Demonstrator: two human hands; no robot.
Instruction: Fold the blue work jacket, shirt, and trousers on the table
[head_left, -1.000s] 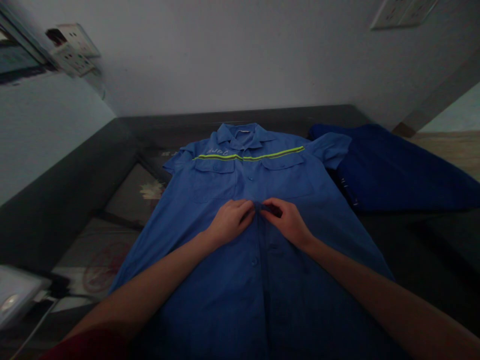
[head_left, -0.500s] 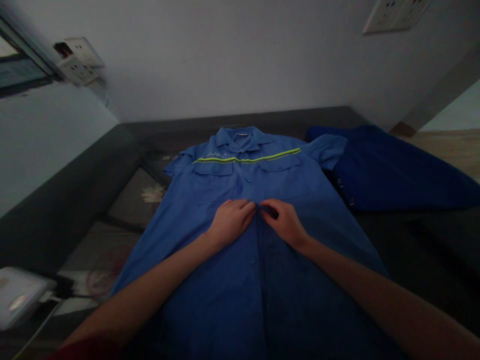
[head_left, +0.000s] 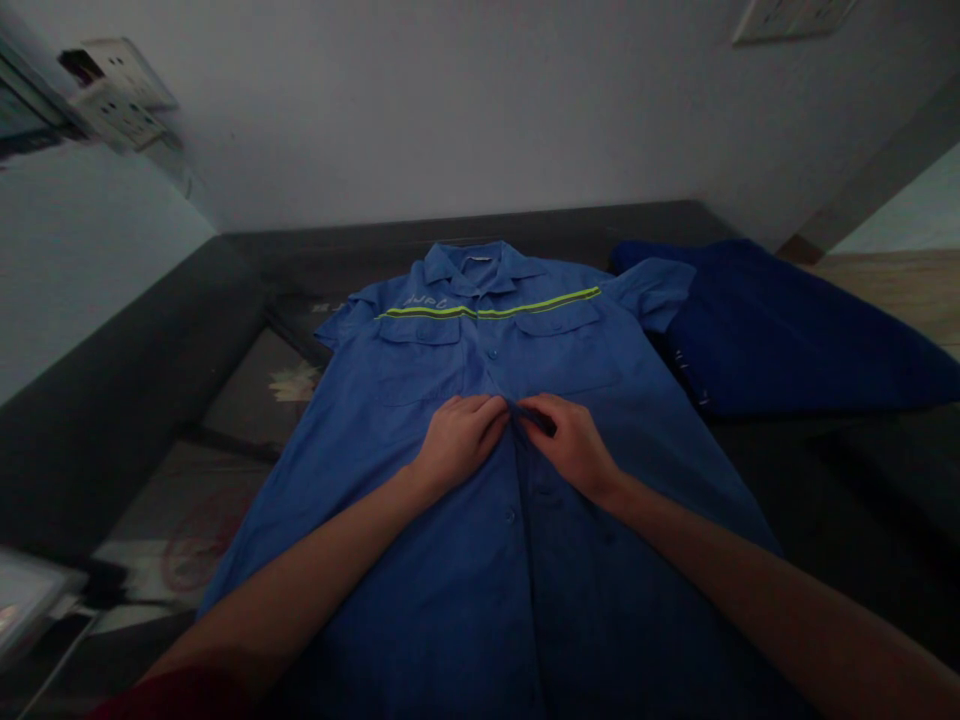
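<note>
A blue short-sleeved shirt [head_left: 420,570] lies front up on a dark surface, its collar pointing away from me. A yellow-green stripe crosses the chest above two flapped pockets. My left hand [head_left: 463,437] pinches the front placket at mid-chest, its fingertips closed on the cloth edge. Right beside it, my right hand [head_left: 571,447] grips the facing edge, thumb and fingers pressed together. The fingertips of both hands nearly meet and hide the bit of placket between them. Below the hands the two front edges lie apart, with a button [head_left: 511,515] showing on the left one.
Folded dark blue cloth [head_left: 795,330] lies right of the shirt, partly under its sleeve. A white device with a cable [head_left: 34,610] sits at the lower left. Wall sockets [head_left: 124,95] are at the upper left, and another socket plate [head_left: 791,18] is at the upper right.
The view has shifted slightly, so the wall sockets sit higher and farther left. Both hands stay at the same spot on the placket, and the front edges below them look a little farther apart.
</note>
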